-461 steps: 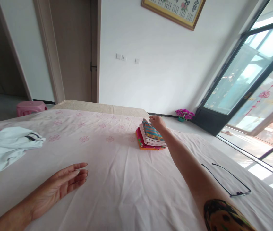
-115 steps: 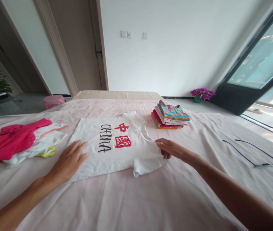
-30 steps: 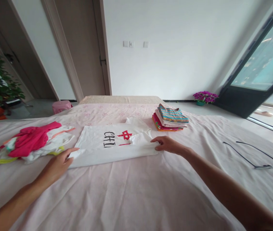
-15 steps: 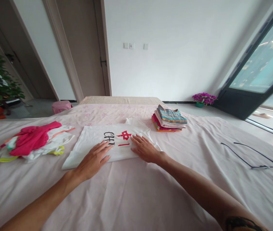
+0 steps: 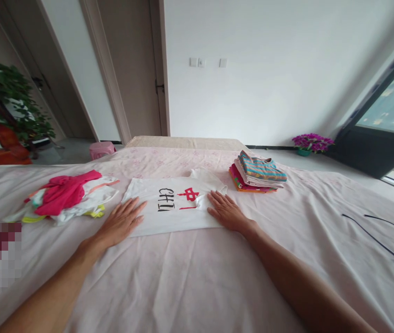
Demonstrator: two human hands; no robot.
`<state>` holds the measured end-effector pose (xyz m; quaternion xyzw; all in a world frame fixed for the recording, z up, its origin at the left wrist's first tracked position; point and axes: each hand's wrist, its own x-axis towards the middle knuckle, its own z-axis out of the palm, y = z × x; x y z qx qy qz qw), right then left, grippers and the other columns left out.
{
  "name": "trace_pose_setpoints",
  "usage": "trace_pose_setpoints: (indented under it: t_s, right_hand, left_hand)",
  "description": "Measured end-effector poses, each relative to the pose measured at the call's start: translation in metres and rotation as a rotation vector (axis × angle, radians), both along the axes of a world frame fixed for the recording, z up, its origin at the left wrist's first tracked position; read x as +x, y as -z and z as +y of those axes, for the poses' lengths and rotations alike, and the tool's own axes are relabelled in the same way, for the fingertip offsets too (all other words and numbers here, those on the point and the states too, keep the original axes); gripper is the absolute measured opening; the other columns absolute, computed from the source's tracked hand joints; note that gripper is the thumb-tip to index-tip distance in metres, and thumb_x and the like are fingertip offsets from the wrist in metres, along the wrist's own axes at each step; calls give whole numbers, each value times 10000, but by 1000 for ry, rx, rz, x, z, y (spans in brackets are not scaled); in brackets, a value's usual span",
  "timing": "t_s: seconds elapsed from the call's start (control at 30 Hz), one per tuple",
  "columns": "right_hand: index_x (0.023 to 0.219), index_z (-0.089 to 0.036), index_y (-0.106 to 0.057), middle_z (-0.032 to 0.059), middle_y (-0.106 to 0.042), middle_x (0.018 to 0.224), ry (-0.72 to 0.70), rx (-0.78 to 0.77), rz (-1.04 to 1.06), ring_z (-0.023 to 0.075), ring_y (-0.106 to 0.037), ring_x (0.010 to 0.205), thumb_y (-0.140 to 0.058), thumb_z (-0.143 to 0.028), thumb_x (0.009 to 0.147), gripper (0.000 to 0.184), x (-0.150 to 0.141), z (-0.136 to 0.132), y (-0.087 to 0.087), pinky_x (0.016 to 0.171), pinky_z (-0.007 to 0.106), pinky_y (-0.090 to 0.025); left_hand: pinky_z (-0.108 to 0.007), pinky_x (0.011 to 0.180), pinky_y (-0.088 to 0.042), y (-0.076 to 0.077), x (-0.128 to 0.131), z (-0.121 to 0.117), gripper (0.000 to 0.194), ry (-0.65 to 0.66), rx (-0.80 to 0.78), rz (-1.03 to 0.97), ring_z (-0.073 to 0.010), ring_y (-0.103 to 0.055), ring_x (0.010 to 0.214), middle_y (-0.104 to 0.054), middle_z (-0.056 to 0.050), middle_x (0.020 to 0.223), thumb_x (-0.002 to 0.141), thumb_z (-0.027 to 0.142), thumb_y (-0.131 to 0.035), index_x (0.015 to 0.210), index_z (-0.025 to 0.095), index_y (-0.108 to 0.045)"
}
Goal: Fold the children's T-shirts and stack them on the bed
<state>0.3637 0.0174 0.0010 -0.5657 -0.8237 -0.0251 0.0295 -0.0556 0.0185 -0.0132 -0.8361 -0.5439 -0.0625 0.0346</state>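
A white T-shirt (image 5: 164, 223) lies folded in half lengthwise on the bed, with black letters and a red character printed on it. My left hand (image 5: 123, 219) rests flat on the shirt's left end, fingers stretched out. My right hand (image 5: 229, 212) lies palm down at the shirt's right end, near the sleeve, its fingers extended. The cloth is rumpled just beside my right fingertips and covers part of the red print. Neither hand grips the fabric.
Loose clothes with a bright pink garment (image 5: 68, 192) lie in a heap to the left. A stack of folded clothes (image 5: 261, 171) sits beyond my right hand. Eyeglasses (image 5: 373, 236) rest on the pale bedsheet (image 5: 190, 282) at the right.
My left hand has slid left, off the letters to the shirt's left end. My right hand has shifted slightly right, and the shirt beside it has rumpled. The view has turned slightly left.
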Motion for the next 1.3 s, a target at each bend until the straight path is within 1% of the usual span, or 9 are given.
trace_pose_setpoints:
  t_s: [0.27, 0.37, 0.47, 0.53, 0.6, 0.73, 0.93, 1.13, 1.3]
  right_hand:
    - [1549, -129, -276, 126, -222, 1612, 70, -24, 17, 263, -197, 1491, -288, -487, 1025, 635, 1, -3, -4, 1195, 465, -182]
    - [1492, -147, -397, 145, -351, 1564, 80, -16, 10, 287, -334, 1432, -359, -464, 1006, 581, 0, 1, -18, 1148, 463, -265]
    - [1201, -178, -668, 151, -643, 1282, 102, -7, -14, 290, -572, 1209, -399, -341, 987, 381, -2, 20, -38, 1024, 433, -389]
    - [1024, -187, -730, 137, -709, 1112, 169, 7, 10, 285, -624, 1106, -390, -251, 966, 351, -3, 42, -49, 946, 406, -432]
    - [1060, -204, -726, 119, -700, 1144, 240, 30, 98, 282, -615, 1120, -418, -207, 931, 334, -3, 68, -54, 915, 377, -451]
    - [1283, -209, -628, 98, -637, 1292, 311, 24, 220, 255, -574, 1198, -472, -190, 889, 424, -7, 120, -48, 957, 334, -452]
    - [1346, -186, -577, 95, -497, 1458, 335, 22, 287, 216, -445, 1338, -454, -99, 864, 505, -18, 169, -34, 1094, 297, -355]
    - [1337, -113, -541, 204, -556, 1335, 461, -25, 346, 311, -522, 1240, -506, -122, 832, 506, -21, 189, -24, 983, 405, -456]
    - [1094, -129, -661, 169, -676, 1106, 464, -53, 412, 279, -638, 1023, -571, -108, 753, 353, -18, 191, -21, 817, 330, -492]
  left_hand:
    - [-538, 1127, -277, 6, -4, 4, 572, -284, 87, 117, -347, -356, 1423, -363, -100, 1575, 971, 480, -346, 1501, 270, -390]
    - [-508, 1118, -301, 0, 0, 10, 528, -343, 135, 129, -336, -376, 1407, -477, -111, 1499, 962, 454, -362, 1415, 234, -519]
    - [-433, 1075, -376, -12, 0, 29, 448, -301, 162, 84, -294, -451, 1347, -567, -101, 1410, 936, 374, -397, 1287, 218, -629]
    - [-390, 1044, -412, -20, -1, 47, 426, -275, 153, 14, -273, -533, 1257, -601, -93, 1363, 916, 316, -407, 1249, 207, -649]
    - [-360, 1037, -420, -26, -4, 68, 430, -277, 118, -75, -258, -565, 1219, -607, -88, 1349, 902, 269, -401, 1249, 192, -645]
    - [-325, 1058, -395, -30, -6, 112, 475, -357, 24, -238, -249, -541, 1266, -563, -112, 1397, 885, 254, -421, 1325, 161, -574]
    - [-317, 934, -460, -18, -10, 161, 566, -488, -72, -312, -257, -631, 1132, -649, -131, 1285, 829, 271, -523, 1378, 134, -494]
    - [-303, 797, -495, -12, -17, 177, 588, -557, -126, -356, -274, -674, 1020, -682, -156, 1222, 735, 289, -601, 1295, 114, -563]
    - [-270, 737, -482, -21, -13, 172, 403, -513, -154, -390, -252, -687, 948, -744, -86, 1028, 698, 286, -577, 1063, 158, -686]
